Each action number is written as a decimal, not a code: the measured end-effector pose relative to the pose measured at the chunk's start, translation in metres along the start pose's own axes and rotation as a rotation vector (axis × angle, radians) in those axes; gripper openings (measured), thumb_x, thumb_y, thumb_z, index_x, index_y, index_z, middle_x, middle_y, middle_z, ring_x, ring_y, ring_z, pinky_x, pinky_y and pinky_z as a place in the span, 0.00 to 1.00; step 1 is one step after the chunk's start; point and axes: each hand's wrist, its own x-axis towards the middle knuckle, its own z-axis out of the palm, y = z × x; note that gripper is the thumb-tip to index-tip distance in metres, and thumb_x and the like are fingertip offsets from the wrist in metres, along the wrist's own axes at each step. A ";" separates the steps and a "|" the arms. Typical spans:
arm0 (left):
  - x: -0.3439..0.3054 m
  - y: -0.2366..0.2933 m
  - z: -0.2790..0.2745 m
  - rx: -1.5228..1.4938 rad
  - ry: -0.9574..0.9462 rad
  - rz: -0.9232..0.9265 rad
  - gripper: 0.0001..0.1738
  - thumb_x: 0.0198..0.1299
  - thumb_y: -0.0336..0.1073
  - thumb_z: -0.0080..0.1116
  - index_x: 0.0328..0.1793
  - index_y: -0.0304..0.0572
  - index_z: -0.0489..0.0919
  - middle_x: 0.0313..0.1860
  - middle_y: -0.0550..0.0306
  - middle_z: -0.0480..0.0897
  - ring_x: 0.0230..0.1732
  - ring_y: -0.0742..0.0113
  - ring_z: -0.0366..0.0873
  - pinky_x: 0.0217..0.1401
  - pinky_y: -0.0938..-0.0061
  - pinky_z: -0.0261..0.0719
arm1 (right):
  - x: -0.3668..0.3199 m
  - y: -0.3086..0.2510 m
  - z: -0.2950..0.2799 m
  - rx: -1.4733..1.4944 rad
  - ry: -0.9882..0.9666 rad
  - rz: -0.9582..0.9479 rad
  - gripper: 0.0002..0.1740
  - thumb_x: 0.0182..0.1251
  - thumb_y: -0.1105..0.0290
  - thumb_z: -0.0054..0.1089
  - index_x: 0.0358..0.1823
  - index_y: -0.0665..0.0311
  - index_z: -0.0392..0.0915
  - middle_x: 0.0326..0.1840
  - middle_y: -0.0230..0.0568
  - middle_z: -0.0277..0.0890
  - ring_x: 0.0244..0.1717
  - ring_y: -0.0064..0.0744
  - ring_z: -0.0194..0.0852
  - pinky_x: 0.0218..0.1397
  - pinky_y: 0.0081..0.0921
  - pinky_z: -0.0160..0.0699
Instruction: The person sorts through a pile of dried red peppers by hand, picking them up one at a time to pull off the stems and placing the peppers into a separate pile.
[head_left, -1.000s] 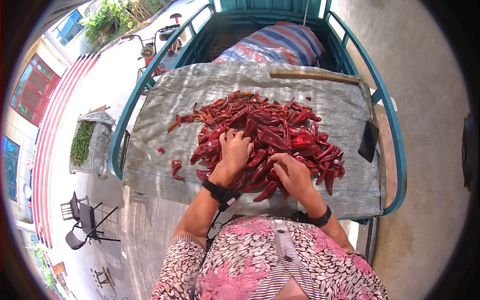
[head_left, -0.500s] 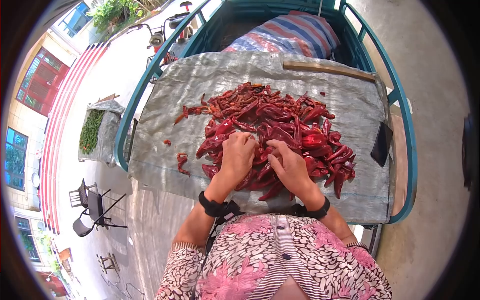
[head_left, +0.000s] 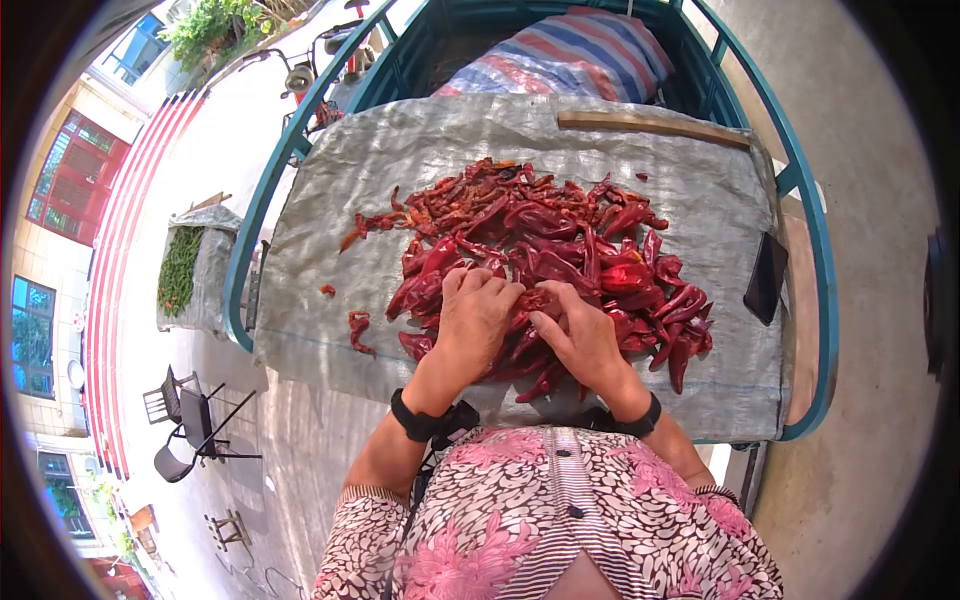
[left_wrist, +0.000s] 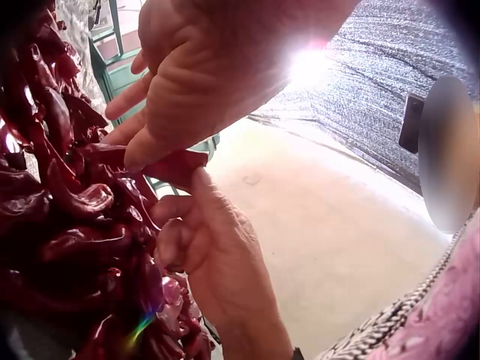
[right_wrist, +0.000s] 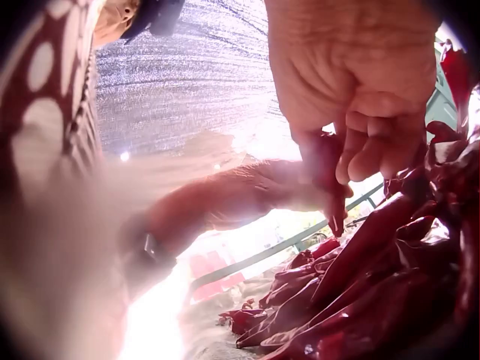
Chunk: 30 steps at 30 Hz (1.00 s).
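A dark red dried chili pepper point(left_wrist: 176, 166) spans the gap between my two hands over the front of the pile. My left hand point(head_left: 472, 318) pinches one end of it, thumb laid along its side in the left wrist view. At the other end my right hand point(head_left: 585, 345) holds it between thumb and curled fingers. The right wrist view shows the same pepper point(right_wrist: 328, 169) with its tip pointing down. Below and around both hands lies a heap of glossy red peppers point(head_left: 625, 280). Smaller, more shrivelled pepper pieces point(head_left: 450, 205) lie along its far side.
A grey woven sheet point(head_left: 330, 210) lies under the peppers on a teal cart point(head_left: 815, 300). On the sheet are a wooden strip point(head_left: 655, 127), a black phone point(head_left: 766, 278) and stray pepper pieces point(head_left: 360, 333). A striped bag point(head_left: 575, 60) lies in the cart bed.
My hands have come closer together over the pile; the right hand has moved up beside the left, and a pepper is now held between them. The head view has shifted slightly.
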 end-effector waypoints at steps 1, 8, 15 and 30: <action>-0.002 0.000 -0.004 0.015 -0.053 -0.004 0.16 0.57 0.32 0.68 0.53 0.48 0.85 0.44 0.59 0.86 0.58 0.55 0.78 0.68 0.57 0.66 | 0.001 0.007 0.007 0.000 0.034 -0.040 0.21 0.76 0.63 0.60 0.66 0.59 0.72 0.40 0.44 0.85 0.41 0.50 0.87 0.43 0.41 0.83; 0.003 -0.026 -0.017 0.085 -0.124 -0.117 0.21 0.54 0.42 0.73 0.54 0.48 0.85 0.50 0.53 0.83 0.59 0.52 0.75 0.67 0.52 0.66 | 0.000 0.009 0.003 0.078 0.086 0.052 0.17 0.76 0.68 0.58 0.63 0.60 0.76 0.43 0.47 0.85 0.42 0.49 0.87 0.44 0.39 0.83; 0.035 -0.071 0.065 0.145 0.018 -0.159 0.21 0.61 0.46 0.70 0.58 0.48 0.84 0.72 0.45 0.75 0.75 0.41 0.65 0.76 0.40 0.55 | -0.002 0.007 0.004 0.062 0.059 -0.021 0.16 0.75 0.72 0.59 0.62 0.62 0.78 0.42 0.44 0.84 0.40 0.36 0.87 0.46 0.30 0.83; 0.001 -0.012 -0.019 -0.099 -0.133 0.173 0.20 0.62 0.30 0.63 0.62 0.44 0.84 0.69 0.61 0.81 0.68 0.55 0.74 0.71 0.57 0.67 | 0.015 0.009 0.001 0.237 0.186 0.055 0.19 0.74 0.69 0.62 0.64 0.61 0.76 0.39 0.44 0.86 0.35 0.37 0.87 0.39 0.31 0.82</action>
